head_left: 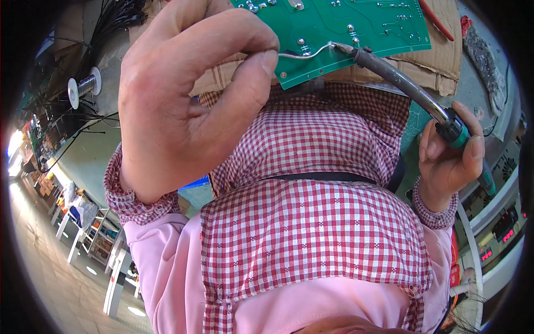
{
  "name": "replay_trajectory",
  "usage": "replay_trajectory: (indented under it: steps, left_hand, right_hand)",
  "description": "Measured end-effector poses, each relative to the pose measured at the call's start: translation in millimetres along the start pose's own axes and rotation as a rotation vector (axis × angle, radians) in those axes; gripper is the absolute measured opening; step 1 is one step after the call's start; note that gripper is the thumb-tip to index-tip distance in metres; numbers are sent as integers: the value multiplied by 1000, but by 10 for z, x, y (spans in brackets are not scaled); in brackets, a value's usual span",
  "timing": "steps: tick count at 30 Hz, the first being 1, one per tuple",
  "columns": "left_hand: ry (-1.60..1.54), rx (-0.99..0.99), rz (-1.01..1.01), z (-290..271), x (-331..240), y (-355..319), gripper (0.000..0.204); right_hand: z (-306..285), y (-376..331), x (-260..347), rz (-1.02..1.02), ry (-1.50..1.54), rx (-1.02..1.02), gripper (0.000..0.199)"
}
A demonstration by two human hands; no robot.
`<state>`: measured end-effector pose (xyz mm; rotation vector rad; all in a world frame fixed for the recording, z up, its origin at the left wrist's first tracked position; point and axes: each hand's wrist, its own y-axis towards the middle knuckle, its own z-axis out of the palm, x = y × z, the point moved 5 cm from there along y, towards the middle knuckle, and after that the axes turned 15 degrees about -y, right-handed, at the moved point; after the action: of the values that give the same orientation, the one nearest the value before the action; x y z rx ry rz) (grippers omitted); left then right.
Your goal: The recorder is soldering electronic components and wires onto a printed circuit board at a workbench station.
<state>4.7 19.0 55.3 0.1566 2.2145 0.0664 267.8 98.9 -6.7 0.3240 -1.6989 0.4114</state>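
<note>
My left hand (181, 97) pinches a thin silvery solder wire (311, 54) between thumb and forefinger. It runs out over a green circuit board (386, 36), which carries several shiny solder joints. On the right, my right hand (450, 167) grips the green and black handle of a soldering iron (397, 80), fingers wrapped round it. The iron's tip meets the end of the wire near the board's near edge, beside a solder joint. The upper part of the board lies outside the picture, and my left hand hides the wire's other end.
Brown cardboard (442, 64) lies under the board. A spool of wire (86, 88) stands at the left, below a bundle of black cables (114, 22). A red lead (436, 19) and a grey, worn-looking strip (483, 64) lie at the upper right. Red-lit displays (497, 245) show at the lower right.
</note>
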Motion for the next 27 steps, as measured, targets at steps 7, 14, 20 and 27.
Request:
replay_trajectory:
  steps: [7, 14, 20, 27]
  left_hand:
    - [14, -26, -36, 9, -34, 3, 10]
    - [-9, -42, -87, 16, -13, -30, 11]
    - [54, 5, -84, 11, -26, -9, 12]
    - [-80, -19, 36, 17, 148, -51, 14]
  right_hand:
    - [23, 12, -34, 4, 21, -4, 55]
    - [4, 34, -64, 17, 47, 41, 57]
    - [-13, 36, -75, 31, 61, 36, 58]
    - [3, 26, -97, 40, 80, 44, 57]
